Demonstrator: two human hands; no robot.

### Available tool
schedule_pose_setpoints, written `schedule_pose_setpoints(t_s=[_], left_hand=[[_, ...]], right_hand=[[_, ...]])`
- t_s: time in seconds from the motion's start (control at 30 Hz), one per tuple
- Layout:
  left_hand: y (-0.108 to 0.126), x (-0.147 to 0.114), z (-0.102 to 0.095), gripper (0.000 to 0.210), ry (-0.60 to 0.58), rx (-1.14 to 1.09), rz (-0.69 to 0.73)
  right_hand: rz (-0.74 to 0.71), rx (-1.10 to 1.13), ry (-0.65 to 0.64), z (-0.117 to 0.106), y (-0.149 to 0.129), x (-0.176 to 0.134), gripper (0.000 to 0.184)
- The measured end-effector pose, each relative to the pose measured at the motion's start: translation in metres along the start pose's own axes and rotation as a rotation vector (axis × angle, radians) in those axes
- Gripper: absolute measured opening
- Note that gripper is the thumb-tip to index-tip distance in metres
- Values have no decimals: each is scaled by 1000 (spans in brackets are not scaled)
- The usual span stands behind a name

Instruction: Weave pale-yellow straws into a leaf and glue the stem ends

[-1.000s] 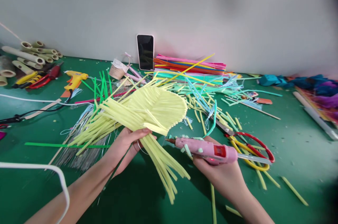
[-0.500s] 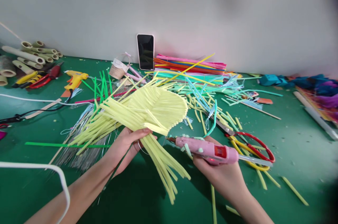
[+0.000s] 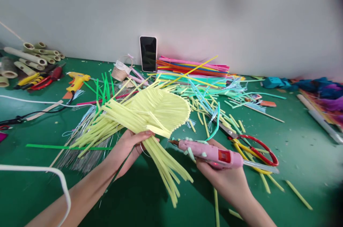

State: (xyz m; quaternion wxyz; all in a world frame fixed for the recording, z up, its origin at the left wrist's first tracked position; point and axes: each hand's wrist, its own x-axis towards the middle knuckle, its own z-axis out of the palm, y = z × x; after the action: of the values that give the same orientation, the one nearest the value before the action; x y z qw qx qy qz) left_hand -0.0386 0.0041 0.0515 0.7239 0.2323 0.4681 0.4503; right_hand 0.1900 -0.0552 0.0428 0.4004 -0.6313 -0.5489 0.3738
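Observation:
My left hand [image 3: 128, 148] grips a woven piece of pale yellow straws [image 3: 152, 112], shaped like a fan, with loose ends hanging down toward me. My right hand [image 3: 226, 178] holds a pink glue gun [image 3: 211, 152] level, its nozzle pointing left and close to the lower right edge of the woven straws. Both hands hover just above the green table [image 3: 302, 148].
Red-handled scissors [image 3: 254, 145] lie right of the glue gun. Loose coloured straws [image 3: 193, 68] are piled by the wall beside an upright phone [image 3: 148, 53]. A yellow glue gun [image 3: 76, 80], pliers and bamboo tubes [image 3: 29, 57] sit far left. A white cable [image 3: 40, 171] crosses near left.
The glue gun has dipped very slightly at its rear; the view shifted a little. The hands and woven straws stay almost still.

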Motion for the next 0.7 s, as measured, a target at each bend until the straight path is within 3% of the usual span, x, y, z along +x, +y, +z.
schedule_pose_setpoints(t_s=[0.4, 0.7], left_hand=[[-1, 1, -1, 20, -4, -4, 5], [-1, 1, -1, 21, 4, 3, 10]], right_hand=[[-20, -11, -12, 0, 2, 0, 7], [-15, 13, -20, 0, 0, 0, 16]])
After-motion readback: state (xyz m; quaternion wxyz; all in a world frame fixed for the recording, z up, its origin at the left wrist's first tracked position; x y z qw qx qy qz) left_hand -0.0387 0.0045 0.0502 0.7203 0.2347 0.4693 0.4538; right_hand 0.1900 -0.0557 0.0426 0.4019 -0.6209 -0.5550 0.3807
